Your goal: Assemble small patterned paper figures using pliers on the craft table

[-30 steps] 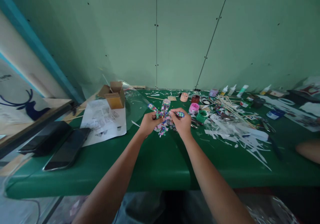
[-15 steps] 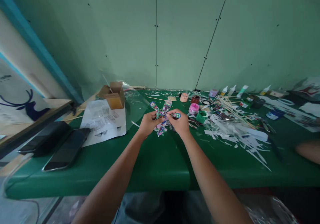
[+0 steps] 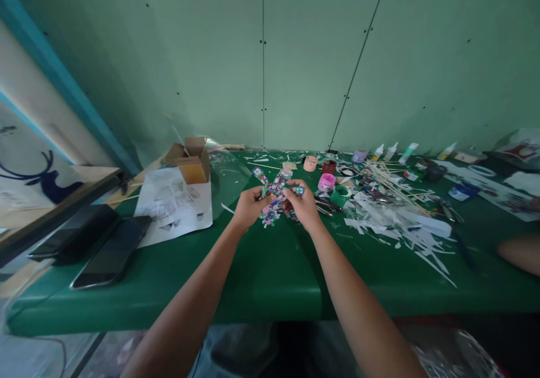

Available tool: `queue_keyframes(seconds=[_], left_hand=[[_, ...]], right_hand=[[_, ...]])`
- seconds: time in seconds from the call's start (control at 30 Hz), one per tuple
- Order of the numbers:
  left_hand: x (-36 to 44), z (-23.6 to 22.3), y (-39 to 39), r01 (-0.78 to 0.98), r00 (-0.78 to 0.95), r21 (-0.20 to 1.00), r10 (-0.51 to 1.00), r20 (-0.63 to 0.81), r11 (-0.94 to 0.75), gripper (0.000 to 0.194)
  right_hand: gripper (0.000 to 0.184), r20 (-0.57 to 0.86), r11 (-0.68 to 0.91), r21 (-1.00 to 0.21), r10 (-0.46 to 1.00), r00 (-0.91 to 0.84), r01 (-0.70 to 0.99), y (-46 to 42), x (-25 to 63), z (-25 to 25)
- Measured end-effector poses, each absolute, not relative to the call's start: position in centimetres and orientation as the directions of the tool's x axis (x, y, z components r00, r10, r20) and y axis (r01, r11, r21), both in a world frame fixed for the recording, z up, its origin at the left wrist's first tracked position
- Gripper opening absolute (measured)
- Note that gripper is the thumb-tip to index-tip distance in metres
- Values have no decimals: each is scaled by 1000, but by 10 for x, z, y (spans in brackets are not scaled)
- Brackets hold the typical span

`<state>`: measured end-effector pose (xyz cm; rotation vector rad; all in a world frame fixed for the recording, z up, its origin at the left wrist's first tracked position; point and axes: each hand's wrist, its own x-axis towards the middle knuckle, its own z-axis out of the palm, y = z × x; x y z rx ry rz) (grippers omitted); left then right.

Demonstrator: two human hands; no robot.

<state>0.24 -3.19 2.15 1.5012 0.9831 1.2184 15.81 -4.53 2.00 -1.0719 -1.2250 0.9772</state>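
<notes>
Between my hands is a small multicoloured craft piece (image 3: pixel 279 182) with several flat, patterned arms that spread out like petals or blades. My left hand (image 3: pixel 252 205) pinches its left side, thumb towards the middle. On the other side my right hand (image 3: pixel 302 202) grips it near the right arm, fingers partly hidden behind it. The piece is held above the green tabletop (image 3: pixel 270 277); its lower part hangs below my fingers. Its exact kind cannot be made out.
Paint jars, such as a pink jar (image 3: pixel 327 183) and a green jar (image 3: pixel 340 196), stand beyond my right hand. Paper scraps (image 3: pixel 388 217) and sticks (image 3: pixel 396 189) lie right. Leftward are printed sheets (image 3: pixel 172 209), a cardboard box (image 3: pixel 194 161) and a phone (image 3: pixel 112 252). Another person's arm (image 3: pixel 523 254) shows at far right.
My right hand's fingers have shifted slightly on the craft piece, and more of its patterned middle and upper arms shows. My left hand keeps its hold.
</notes>
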Motion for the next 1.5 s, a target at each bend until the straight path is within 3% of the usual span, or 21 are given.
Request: queue_keyframes(seconds=[0.2,0.6,0.93,1.2,1.5], left_hand=[[1,18,-30,2,220,959,936,276,-283,27],[2,19,-30,-79,185,965,948,260,-249,28],[2,18,-29,-80,147,976,965,215,-205,26],[2,19,-30,-70,172,973,958,230,-221,26],[1,14,-27,46,135,985,978,157,-164,24]], right_hand=[[20,290,283,-957,947,139,71,-45,161,20],[17,312,304,-950,937,157,71,-44,160,20],[23,269,309,-941,929,254,-136,-41,165,18],[18,293,283,-955,946,140,91,-48,160,23],[19,332,304,-932,934,130,198,-48,159,22]])
